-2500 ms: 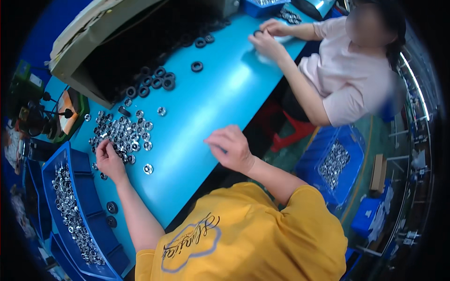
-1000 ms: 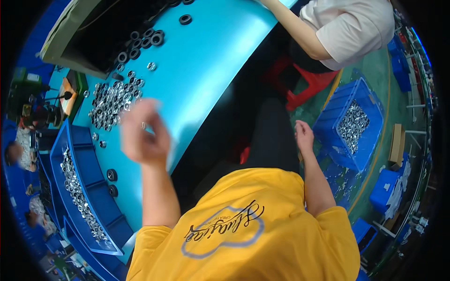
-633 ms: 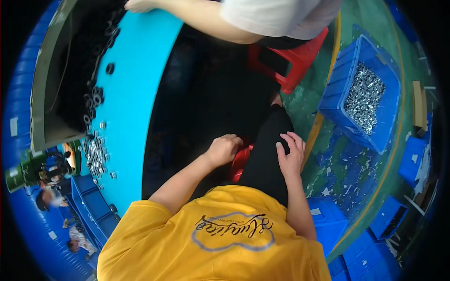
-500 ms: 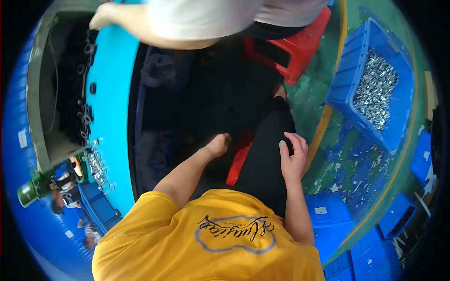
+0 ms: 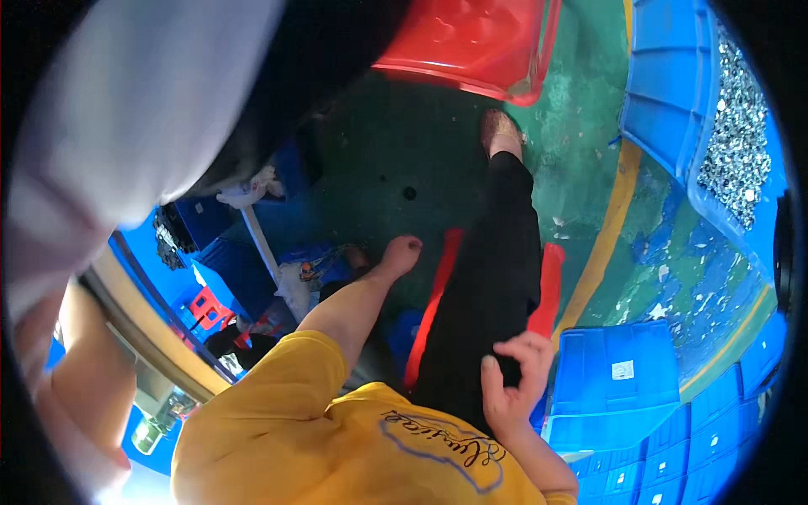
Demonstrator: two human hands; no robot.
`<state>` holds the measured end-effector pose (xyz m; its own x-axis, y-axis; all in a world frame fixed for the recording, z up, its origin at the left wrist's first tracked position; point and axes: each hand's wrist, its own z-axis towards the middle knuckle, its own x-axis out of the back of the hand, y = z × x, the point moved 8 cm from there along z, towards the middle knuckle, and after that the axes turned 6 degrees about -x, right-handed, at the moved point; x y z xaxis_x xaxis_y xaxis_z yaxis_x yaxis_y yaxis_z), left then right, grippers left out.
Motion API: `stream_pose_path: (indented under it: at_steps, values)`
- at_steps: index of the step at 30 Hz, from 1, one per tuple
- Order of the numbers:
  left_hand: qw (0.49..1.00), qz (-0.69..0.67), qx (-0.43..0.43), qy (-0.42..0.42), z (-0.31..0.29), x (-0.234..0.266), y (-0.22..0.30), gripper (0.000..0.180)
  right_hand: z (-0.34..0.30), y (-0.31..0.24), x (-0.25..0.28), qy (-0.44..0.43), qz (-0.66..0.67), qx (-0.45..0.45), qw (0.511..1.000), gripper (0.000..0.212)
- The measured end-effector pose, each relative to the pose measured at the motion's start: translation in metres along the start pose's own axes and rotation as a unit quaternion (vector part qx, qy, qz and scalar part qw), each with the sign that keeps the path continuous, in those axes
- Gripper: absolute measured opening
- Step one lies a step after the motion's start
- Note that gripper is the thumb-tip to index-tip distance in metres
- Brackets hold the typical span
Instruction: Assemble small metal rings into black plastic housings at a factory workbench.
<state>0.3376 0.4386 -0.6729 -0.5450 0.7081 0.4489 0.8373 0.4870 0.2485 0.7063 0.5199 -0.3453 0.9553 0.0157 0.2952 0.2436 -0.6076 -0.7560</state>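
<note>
My left hand (image 5: 403, 254) hangs over the dark floor beside the red stool's edge, its fingers curled into a loose fist; the inside of the fist is hidden. My right hand (image 5: 518, 383) is above my right thigh. Its fingers are half bent with the thumb apart, and nothing shows between them. A red stool (image 5: 431, 316) shows on both sides of my black-trousered leg (image 5: 480, 278).
Another red stool (image 5: 471, 38) stands ahead. To the right are a blue crate (image 5: 673, 101) of small shiny metal parts (image 5: 736, 135) and stacked blue bins (image 5: 619, 370). A person in a pale shirt (image 5: 143, 109) fills the upper left, close by. A table edge (image 5: 156, 324) runs at the left.
The view has shifted: the person in the pale shirt looms larger at the left, and the cyan tabletop is out of sight. My right hand is lower in the picture, its fingers more bent.
</note>
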Motion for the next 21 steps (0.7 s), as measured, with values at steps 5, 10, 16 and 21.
stream_pose_path:
  at_steps: [5,10,16,21]
  values:
    - [0.993,0.107,-0.04,0.023,0.101,-0.031,-0.1,0.032,0.024,0.028,0.0,-0.007,0.02,-0.005,1.0,0.025]
    - [0.995,-0.054,0.078,0.023,0.17,-0.044,-0.11,0.054,0.038,0.036,-0.001,-0.013,-0.003,-0.005,1.0,0.027]
    - [0.936,-0.3,0.187,-0.003,0.209,-0.069,-0.13,0.055,0.041,0.046,-0.006,-0.003,-0.026,-0.039,0.999,0.028]
    - [0.849,-0.489,0.197,-0.04,0.26,-0.098,-0.197,0.056,0.045,0.049,-0.003,-0.003,-0.02,-0.054,0.998,0.029]
